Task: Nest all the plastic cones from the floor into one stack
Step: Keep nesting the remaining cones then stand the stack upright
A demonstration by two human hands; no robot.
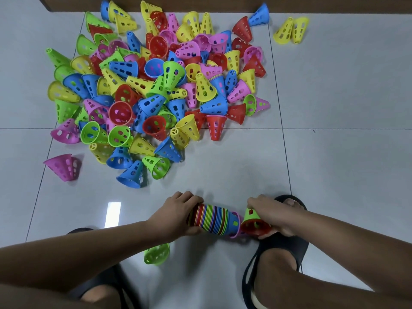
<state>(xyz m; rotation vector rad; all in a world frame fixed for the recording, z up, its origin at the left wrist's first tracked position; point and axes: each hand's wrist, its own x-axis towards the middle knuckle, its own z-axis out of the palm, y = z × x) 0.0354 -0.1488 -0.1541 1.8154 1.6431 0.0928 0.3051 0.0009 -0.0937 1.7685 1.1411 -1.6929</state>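
Nested cone stack [214, 219] is gripped sideways by my left hand [178, 211] so my right hand [275, 214], clutching a green cone [251, 214] and red cone [254, 228], can slide them on.

Bare forearms [334, 228], 2 black slide sandals [282, 244] (broad straps, open toes).

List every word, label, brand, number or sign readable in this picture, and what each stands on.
No readable text anywhere in this view.
Loose cones: plain coloured plastic with holes, no print.
Nested stack in the left hand: no label shows.
Green cone in the right hand: no marking.
Black slippers: no brand visible.
Floor tiles: the white patch is glare, not a sign.
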